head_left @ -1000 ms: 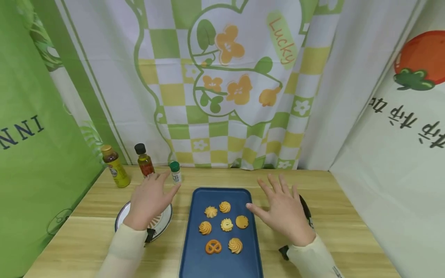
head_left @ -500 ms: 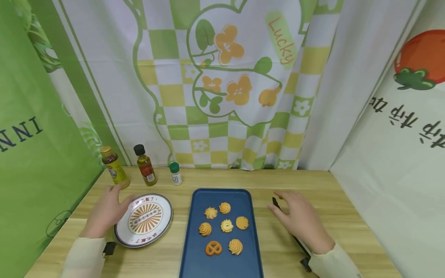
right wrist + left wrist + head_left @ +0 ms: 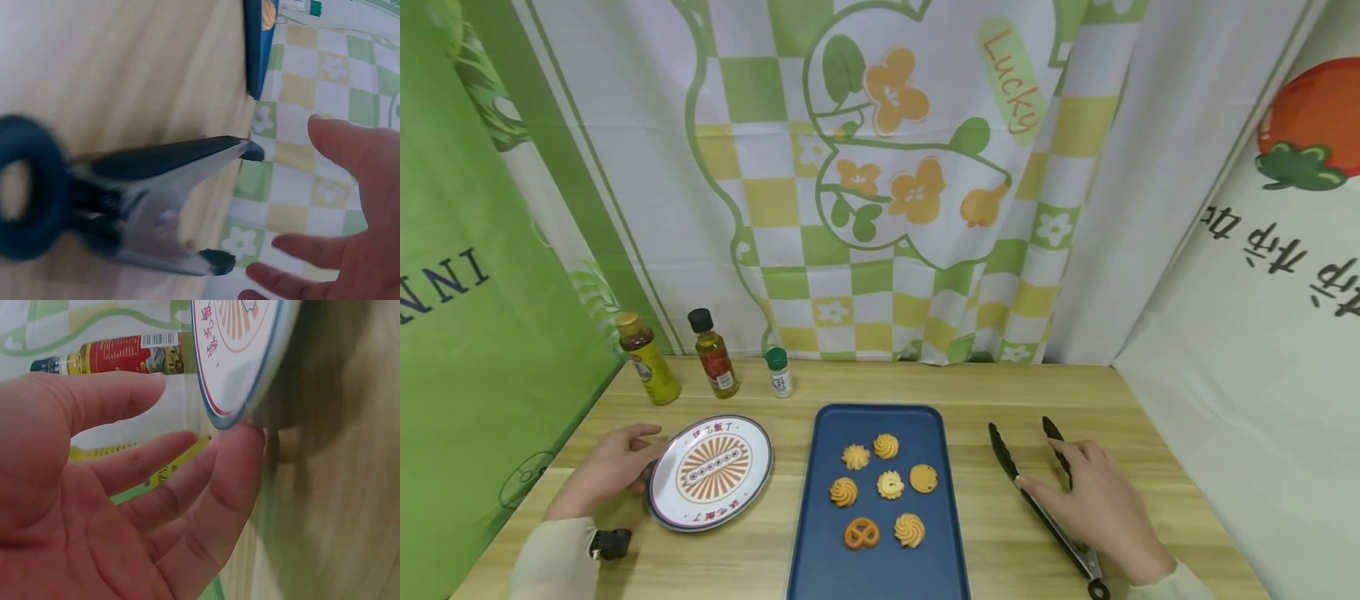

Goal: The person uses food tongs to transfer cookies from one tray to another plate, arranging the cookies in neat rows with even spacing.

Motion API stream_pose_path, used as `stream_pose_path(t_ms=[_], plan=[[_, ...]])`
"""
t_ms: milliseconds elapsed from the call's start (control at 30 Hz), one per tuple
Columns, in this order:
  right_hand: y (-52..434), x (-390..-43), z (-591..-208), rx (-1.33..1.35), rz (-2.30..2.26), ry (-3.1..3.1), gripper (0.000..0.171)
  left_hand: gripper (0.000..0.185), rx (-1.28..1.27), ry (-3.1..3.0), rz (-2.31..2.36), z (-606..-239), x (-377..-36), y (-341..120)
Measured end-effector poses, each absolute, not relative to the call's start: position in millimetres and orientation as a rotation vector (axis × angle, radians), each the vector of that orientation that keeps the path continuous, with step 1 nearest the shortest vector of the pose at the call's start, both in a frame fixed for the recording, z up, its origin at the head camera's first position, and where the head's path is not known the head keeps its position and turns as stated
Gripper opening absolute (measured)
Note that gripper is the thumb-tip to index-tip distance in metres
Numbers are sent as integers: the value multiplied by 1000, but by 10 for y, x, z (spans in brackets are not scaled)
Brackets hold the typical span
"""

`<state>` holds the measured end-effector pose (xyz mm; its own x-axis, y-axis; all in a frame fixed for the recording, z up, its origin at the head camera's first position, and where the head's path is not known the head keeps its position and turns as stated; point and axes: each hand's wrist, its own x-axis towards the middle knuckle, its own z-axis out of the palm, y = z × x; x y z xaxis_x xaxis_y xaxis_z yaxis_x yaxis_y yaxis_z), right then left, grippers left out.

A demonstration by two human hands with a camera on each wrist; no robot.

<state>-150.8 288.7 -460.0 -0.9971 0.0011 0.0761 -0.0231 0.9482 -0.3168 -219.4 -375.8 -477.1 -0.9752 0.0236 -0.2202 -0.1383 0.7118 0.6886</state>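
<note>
Right hand [image 3: 1101,508] slid back onto tongs [image 3: 1043,500]; cookies [image 3: 883,493] on tray [image 3: 820,533]

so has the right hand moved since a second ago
Yes. The right hand has drawn back toward the person and away from the blue tray, now resting on the tongs.
</note>
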Motion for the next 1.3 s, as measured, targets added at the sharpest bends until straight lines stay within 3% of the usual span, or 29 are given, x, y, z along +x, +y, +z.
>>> stream_pose_path(t_ms=[533,833,1300], plan=[[3040,-1399,-4714,-222,618,-3193,121,59,-127,2472,1359,-4882,-2175,-3914],[3020,-1349,-4765,-226,637,-3194,131,61,-130,2459,1386,-4892,-2152,-3925],[3009,-1354,-4842,-258,618,-3229,135,61,-149,2449,1397,-4873,-2126,-3906]])
